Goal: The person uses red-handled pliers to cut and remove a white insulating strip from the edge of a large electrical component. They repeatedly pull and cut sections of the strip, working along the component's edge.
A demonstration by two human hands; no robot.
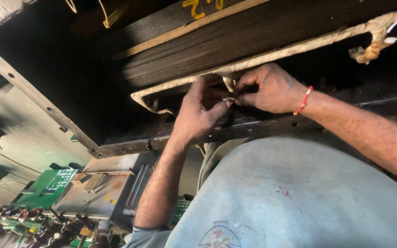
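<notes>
fingers of both hands meet on a small thin metal piece (229, 98) — perhaps a clip or a wire end, too small to tell — held just under the long cream tape-wrapped strip (272, 56) that runs along the edge of the dark stack of flat metal sheets (217, 46). left hand (197, 115) comes up from below, thumb and forefinger pinched on the piece; right hand (272, 89), with a red and white thread band (303, 100) at the wrist, comes in from the side and pinches the same spot from the other end, its other fingers curled in

judging by its look, the metal piece is light, stiff and slippery for bare fingertips, easy to drop into the dark gap below, so a fingertip pinch close to its end suits it best. the wrapped strip seems soft on the surface yet springy underneath — it bends in a loop (145, 101) at its left end and frays into a knotted rag end (368, 53) far right, so it is likely best held on the straight part near the hands rather than at the loose ends

the strip is pale, dirty cream, wound in overlapping turns; the sheet stack is black and finely layered, resting above a dark steel frame bar with small holes (129, 148). below, well apart, stand a green box (47, 186) and a grey metal cabinet (102, 188)
</notes>
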